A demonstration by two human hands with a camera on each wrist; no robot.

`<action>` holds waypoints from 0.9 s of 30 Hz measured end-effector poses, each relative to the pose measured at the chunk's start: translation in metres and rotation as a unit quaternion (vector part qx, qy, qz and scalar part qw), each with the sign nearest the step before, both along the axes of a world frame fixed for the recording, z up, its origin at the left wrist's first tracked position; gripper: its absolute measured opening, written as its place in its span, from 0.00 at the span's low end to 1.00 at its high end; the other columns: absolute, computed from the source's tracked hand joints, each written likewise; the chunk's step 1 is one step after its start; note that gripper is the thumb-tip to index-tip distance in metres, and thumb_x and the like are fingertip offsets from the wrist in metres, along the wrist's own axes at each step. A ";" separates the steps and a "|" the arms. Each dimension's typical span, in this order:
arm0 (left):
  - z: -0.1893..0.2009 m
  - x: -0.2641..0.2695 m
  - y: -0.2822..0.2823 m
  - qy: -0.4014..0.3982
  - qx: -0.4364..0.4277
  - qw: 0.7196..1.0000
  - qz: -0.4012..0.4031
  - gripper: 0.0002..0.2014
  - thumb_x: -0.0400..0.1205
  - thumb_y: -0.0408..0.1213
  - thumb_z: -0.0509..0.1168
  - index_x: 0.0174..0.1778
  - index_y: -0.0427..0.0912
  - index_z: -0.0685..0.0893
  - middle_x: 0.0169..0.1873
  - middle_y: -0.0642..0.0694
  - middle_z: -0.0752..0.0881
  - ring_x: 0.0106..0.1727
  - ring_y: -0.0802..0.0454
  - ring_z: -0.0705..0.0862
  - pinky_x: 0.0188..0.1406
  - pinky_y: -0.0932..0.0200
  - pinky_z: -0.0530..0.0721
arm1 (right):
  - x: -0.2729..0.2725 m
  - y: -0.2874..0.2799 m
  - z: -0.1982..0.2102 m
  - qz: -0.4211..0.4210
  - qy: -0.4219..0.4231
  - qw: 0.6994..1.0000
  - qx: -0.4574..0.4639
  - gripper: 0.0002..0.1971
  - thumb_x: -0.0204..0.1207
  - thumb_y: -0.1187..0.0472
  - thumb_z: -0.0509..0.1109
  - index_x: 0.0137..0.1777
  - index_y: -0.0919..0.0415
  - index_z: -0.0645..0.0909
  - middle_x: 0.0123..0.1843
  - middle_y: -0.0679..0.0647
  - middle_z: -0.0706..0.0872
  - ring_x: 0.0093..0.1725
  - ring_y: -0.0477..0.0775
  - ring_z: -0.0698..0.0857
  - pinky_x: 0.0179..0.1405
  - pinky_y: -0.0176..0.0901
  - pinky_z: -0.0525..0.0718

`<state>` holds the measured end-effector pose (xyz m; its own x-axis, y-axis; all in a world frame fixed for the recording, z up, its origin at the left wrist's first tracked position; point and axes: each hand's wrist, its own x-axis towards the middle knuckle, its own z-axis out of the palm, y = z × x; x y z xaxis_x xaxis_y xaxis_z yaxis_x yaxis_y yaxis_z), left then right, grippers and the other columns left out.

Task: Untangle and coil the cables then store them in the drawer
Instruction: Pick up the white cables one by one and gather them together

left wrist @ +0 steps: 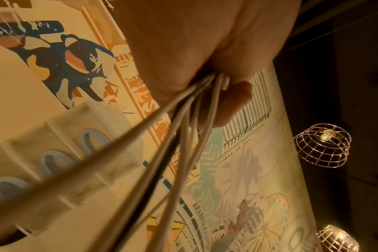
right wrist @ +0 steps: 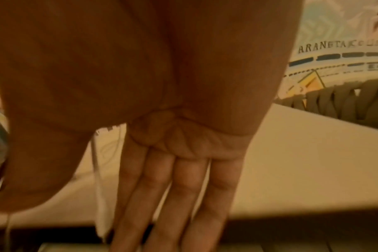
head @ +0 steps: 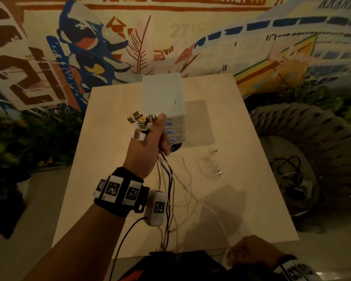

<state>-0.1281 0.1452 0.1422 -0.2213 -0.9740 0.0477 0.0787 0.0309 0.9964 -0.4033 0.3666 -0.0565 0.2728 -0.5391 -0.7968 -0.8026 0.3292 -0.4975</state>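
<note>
My left hand [head: 152, 138] is raised above the table and grips a bundle of cables [head: 167, 179] just below their USB plugs [head: 140, 121], which fan out above the fist. White and dark strands hang from the fist [left wrist: 183, 51] down to the table's front edge; the left wrist view shows the cables [left wrist: 183, 133] leaving the curled fingers. Behind the fist stands a white drawer unit [head: 162, 94] with blue handles [left wrist: 54, 162]. My right hand [head: 249, 252] is low at the front edge, fingers [right wrist: 179, 196] straight, with a white cable [right wrist: 97, 179] beside it.
A separate thin white cable [head: 209, 165] lies loose on the pale table [head: 251, 138], right of the drawer unit. A woven chair [head: 322, 134] at the right has dark cables [head: 290, 169] on its seat. Plants [head: 28, 138] stand left; wire lamps [left wrist: 321, 146] hang overhead.
</note>
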 end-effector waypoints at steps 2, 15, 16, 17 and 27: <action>0.005 -0.001 0.004 0.016 0.027 0.999 -0.044 0.25 0.93 0.43 0.57 0.26 0.49 0.74 0.20 0.47 0.66 0.18 0.48 0.63 0.21 0.58 0.65 | 0.007 -0.014 0.022 0.048 0.019 0.998 -0.021 0.36 0.45 0.09 0.61 0.54 0.18 0.82 0.55 0.28 0.89 0.57 0.34 0.86 0.63 0.30 0.79; 0.025 -0.021 0.038 0.054 0.053 0.978 -0.192 0.24 0.90 0.45 0.59 0.34 0.31 0.63 0.23 0.42 0.59 0.17 0.51 0.59 0.22 0.61 0.60 | 0.097 -0.138 0.204 -0.063 -0.223 0.927 -0.295 0.34 0.69 0.40 0.81 0.74 0.39 0.75 0.71 0.38 0.83 0.69 0.37 0.81 0.73 0.43 0.78; 0.026 -0.020 0.038 0.052 0.039 0.981 -0.181 0.23 0.90 0.44 0.59 0.35 0.30 0.64 0.22 0.43 0.61 0.17 0.51 0.61 0.21 0.62 0.63 | 0.108 -0.142 0.196 -0.073 -0.265 0.927 -0.256 0.18 0.76 0.47 0.78 0.65 0.44 0.82 0.59 0.41 0.90 0.58 0.41 0.87 0.64 0.46 0.84; 0.026 -0.018 0.036 0.050 0.030 0.984 -0.170 0.23 0.90 0.44 0.59 0.35 0.31 0.64 0.22 0.45 0.62 0.17 0.52 0.61 0.22 0.62 0.63 | 0.116 -0.143 0.186 -0.090 -0.289 0.926 -0.226 0.05 0.81 0.51 0.74 0.55 0.48 0.86 0.47 0.43 0.91 0.47 0.45 0.88 0.54 0.47 0.87; 0.009 -0.003 0.043 0.064 0.047 0.991 -0.103 0.26 0.92 0.45 0.58 0.31 0.34 0.62 0.22 0.45 0.57 0.18 0.51 0.56 0.22 0.63 0.62 | 0.106 -0.109 0.126 -0.144 -0.326 0.928 -0.106 0.15 0.83 0.50 0.71 0.42 0.61 0.86 0.41 0.60 0.89 0.43 0.60 0.88 0.56 0.58 0.87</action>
